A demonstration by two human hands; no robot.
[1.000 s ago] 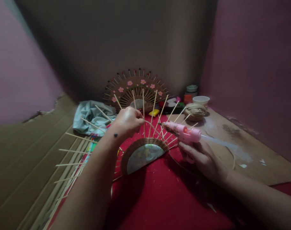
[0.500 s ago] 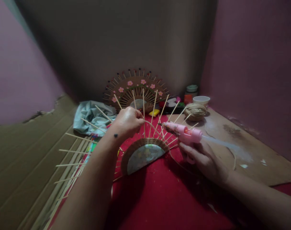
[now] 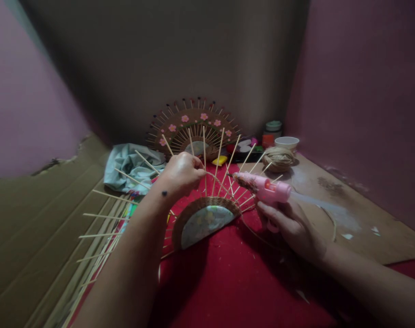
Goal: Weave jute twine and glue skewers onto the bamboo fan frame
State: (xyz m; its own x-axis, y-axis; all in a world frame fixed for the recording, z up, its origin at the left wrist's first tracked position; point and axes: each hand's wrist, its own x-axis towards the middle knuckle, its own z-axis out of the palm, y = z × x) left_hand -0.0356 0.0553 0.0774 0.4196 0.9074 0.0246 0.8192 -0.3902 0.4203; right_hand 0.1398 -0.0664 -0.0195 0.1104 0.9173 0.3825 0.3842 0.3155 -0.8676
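Head view showed the left hand [image 3: 182, 175] pinched on a thin cord among the skewers of a half-round fan frame [image 3: 204, 218] lying on the red surface [image 3: 235, 282]; the right hand [image 3: 291, 228] gripped a pink glue gun [image 3: 264, 187], nozzle aimed at the skewers.

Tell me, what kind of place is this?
Likely a home craft corner: the right hand holds a pink hot-glue gun, the left hand pinches a half-built skewer fan on a red cloth, and a finished flowered fan leans on the wall.
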